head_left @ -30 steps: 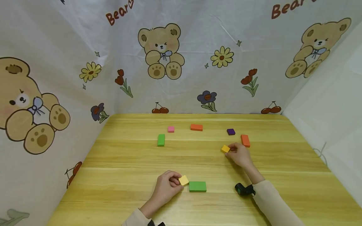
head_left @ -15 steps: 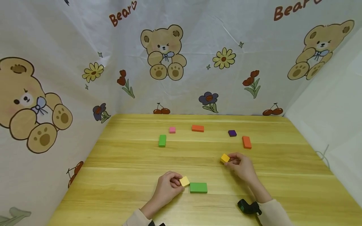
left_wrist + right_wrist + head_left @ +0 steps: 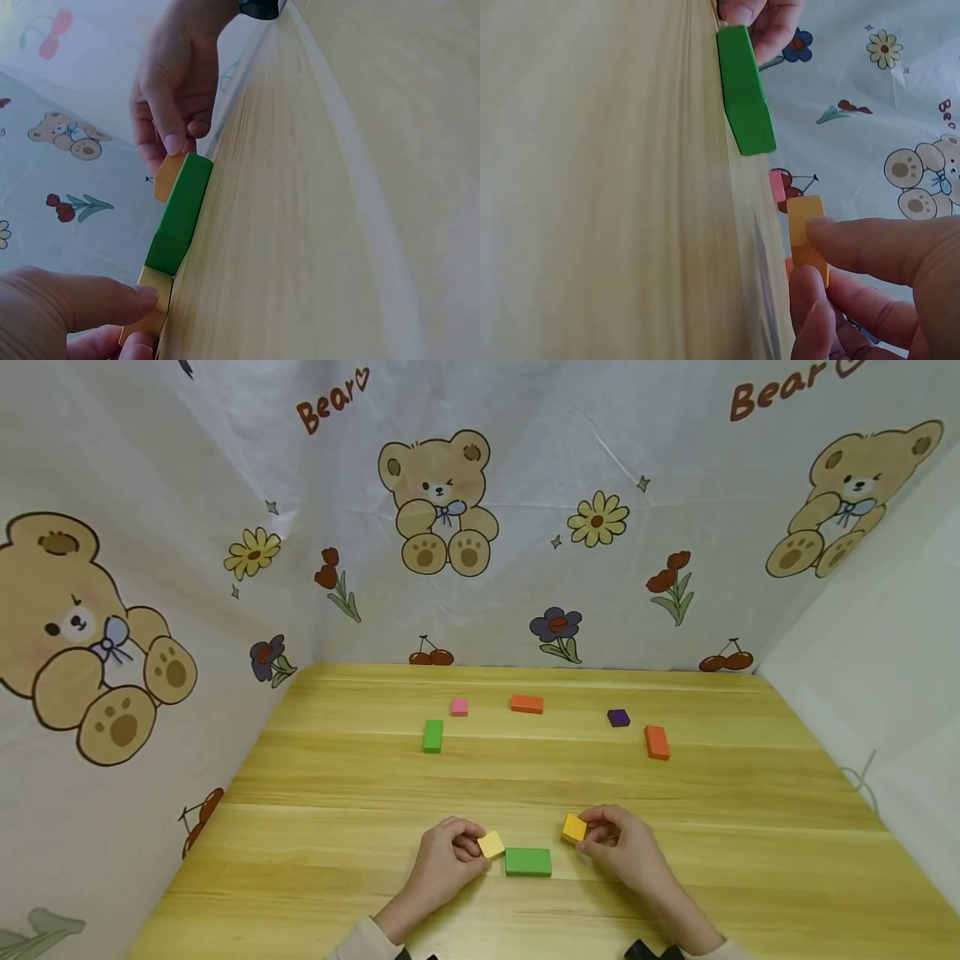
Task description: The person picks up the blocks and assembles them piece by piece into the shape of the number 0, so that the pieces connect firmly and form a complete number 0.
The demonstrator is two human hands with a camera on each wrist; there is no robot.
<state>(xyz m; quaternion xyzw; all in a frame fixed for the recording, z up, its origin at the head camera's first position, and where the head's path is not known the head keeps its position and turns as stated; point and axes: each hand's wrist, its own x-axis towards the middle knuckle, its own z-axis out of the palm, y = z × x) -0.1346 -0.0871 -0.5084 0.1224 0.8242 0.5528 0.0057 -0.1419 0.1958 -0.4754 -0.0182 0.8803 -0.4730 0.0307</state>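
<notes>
A pale yellow block [image 3: 491, 845] is pinched between the thumb and fingers of my left hand [image 3: 442, 864] on the wooden table. Right beside it lies a green rectangular block [image 3: 528, 862], its left end at the pale block's corner. My right hand [image 3: 626, 852] pinches an orange-yellow block [image 3: 574, 828], which is up and to the right of the green block and apart from it. In the right wrist view, thumb and fingertips press on opposite sides of the orange-yellow block [image 3: 808, 238]. The left wrist view shows my left thumb on the pale yellow block [image 3: 150, 300].
Farther back on the table [image 3: 337, 827] lie a pink block [image 3: 459, 707], a second green block [image 3: 432, 736], an orange-red block [image 3: 527, 704], a purple block [image 3: 618, 717] and another orange-red block [image 3: 657, 742]. A bear-print cloth [image 3: 510, 527] hangs behind.
My right hand has carried the orange-yellow block toward me and slightly left, from near the right orange-red block to near the green block. The left hand keeps its grip and place.
</notes>
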